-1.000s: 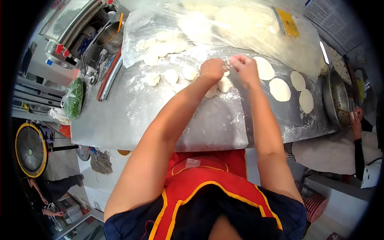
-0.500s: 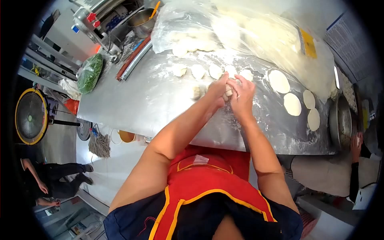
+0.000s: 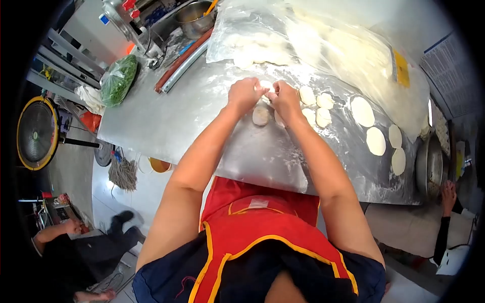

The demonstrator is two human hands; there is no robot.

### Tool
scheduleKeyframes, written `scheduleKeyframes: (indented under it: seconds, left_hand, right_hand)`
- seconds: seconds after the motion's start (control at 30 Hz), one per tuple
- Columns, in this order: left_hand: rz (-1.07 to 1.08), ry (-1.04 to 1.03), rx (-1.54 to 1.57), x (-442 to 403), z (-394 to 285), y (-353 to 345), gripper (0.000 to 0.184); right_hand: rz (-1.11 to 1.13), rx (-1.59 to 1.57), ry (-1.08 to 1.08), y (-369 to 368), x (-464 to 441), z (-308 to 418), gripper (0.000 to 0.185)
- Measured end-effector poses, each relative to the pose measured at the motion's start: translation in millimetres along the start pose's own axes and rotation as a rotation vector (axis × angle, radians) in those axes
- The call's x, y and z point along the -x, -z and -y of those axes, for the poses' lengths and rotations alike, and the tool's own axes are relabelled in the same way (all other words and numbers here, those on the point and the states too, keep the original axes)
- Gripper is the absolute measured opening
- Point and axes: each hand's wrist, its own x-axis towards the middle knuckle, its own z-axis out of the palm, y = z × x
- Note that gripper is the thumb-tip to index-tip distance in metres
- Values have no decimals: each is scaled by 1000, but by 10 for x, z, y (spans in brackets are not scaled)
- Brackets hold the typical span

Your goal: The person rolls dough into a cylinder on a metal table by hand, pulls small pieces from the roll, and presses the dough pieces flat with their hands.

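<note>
On the floured metal table [image 3: 166,126], both of my hands meet around a small piece of dough [image 3: 267,87]. My left hand [image 3: 244,94] has its fingers closed on the left side of that piece. From the right, my right hand [image 3: 284,101] pinches it, its fingertips nearly touching the left ones. Just below lies a round dough piece [image 3: 260,115], with another partly hidden by my right wrist. Several more dough pieces [image 3: 325,101] sit to the right. Flattened dough rounds [image 3: 362,111] lie farther right.
Plastic sheeting [image 3: 343,50] covers dough at the back. Two rods [image 3: 184,60], a bag of greens [image 3: 119,81] and a metal bowl [image 3: 194,20] are at the left. A large pan [image 3: 430,166] stands right, near a co-worker's hand [image 3: 448,198]. Another person is at lower left.
My hands have moved apart from the dough pieces nearer the right and now meet farther left in the row. The view has shifted, and the person at lower left appears closer.
</note>
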Motion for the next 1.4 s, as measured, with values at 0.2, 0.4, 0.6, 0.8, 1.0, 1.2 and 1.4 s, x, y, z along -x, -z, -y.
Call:
scheduleKeyframes:
  seconds: [0.2, 0.4, 0.6, 0.8, 1.0, 1.2, 1.4]
  left_hand:
    - [238, -13, -126, 16, -216, -33, 34]
    - [293, 68, -187, -102, -238, -157, 28]
    - [158, 38, 111, -87, -37, -143, 33]
    - [279, 336, 1339, 153, -135, -180, 28]
    - [421, 487, 1907, 628, -537, -252, 41]
    - [341, 653, 1899, 758, -725, -492, 49]
    - [405, 576, 1790, 798, -769, -335, 45]
  right_hand:
    - [-20, 8, -52, 14, -42, 76, 16]
    - [30, -61, -62, -91, -152, -145, 11]
    - [-3, -941, -127, 629, 109, 288, 17]
    - [-199, -485, -72, 531, 621, 424, 22]
    - [-597, 164, 574, 25, 953, 335, 15]
    - [-560, 84, 319, 149, 1002, 300, 22]
    - [-386, -754, -108, 365, 1109, 551, 33]
